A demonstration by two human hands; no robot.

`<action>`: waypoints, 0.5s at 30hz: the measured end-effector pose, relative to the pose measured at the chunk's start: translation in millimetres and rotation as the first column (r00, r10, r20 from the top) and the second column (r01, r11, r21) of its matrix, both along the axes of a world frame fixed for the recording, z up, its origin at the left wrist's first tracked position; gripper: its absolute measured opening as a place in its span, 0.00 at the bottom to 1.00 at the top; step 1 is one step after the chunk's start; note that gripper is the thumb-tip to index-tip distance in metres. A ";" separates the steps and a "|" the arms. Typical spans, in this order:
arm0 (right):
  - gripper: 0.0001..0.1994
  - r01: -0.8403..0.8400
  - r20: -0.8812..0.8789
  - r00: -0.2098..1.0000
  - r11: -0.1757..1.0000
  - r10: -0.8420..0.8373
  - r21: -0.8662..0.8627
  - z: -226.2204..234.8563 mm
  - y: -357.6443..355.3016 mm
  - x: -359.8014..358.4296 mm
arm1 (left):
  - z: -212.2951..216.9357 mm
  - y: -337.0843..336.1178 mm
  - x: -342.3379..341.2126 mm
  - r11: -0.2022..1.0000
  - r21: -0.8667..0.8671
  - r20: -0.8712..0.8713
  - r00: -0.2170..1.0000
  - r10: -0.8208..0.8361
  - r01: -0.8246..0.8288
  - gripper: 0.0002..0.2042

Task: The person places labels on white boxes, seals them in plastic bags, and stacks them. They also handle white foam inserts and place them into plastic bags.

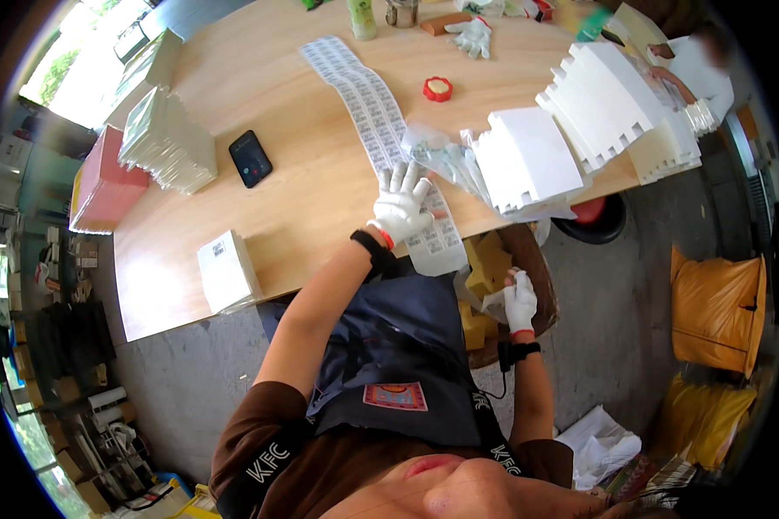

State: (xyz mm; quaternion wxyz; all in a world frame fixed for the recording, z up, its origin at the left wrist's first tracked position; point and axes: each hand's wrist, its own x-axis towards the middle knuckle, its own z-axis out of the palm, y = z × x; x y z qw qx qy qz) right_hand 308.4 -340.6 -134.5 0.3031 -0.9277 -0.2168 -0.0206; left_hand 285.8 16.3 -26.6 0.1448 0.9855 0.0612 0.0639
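My left hand (402,205), in a white glove with a red cuff, lies flat with fingers spread on a long strip of printed labels (365,102) running across the wooden table (277,199). Down beside the table, my gloved right hand (519,301) reaches into a brown box (541,268) of yellow pieces (485,264) and grips a clear plastic bag (492,303). Stacks of white notched foam boards (528,160) and clear bags (441,156) lie just right of the strip.
A black phone (250,158), a white carton (226,271), stacked flat cartons (169,138) and a pink stack (104,186) sit at left. A red tape roll (438,88) and a spare glove (472,36) lie farther back. Another person (697,69) works at the far right. Orange sacks (717,307) stand on the floor.
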 end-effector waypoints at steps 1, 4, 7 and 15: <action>0.09 0.002 -0.026 1.000 1.000 -0.002 0.017 7.2 5.5 -2.8 | 2.5 0.1 -2.2 0.999 -0.041 0.081 0.996 0.022 -0.019 0.39; 0.08 -0.031 -0.174 0.983 0.988 0.057 0.151 20.4 22.5 -3.2 | -1.3 -2.2 -29.3 0.983 -0.176 0.283 0.955 0.094 -0.045 0.36; 0.10 -0.075 -0.348 0.925 0.972 0.151 0.221 35.7 41.0 -6.8 | 1.7 4.5 -80.1 0.981 -0.191 0.266 0.959 0.095 -0.044 0.34; 0.10 -0.313 -0.216 0.925 0.949 0.314 0.037 99.0 96.1 -47.0 | 14.3 11.6 -231.3 0.951 -0.300 0.270 0.949 0.166 -0.080 0.24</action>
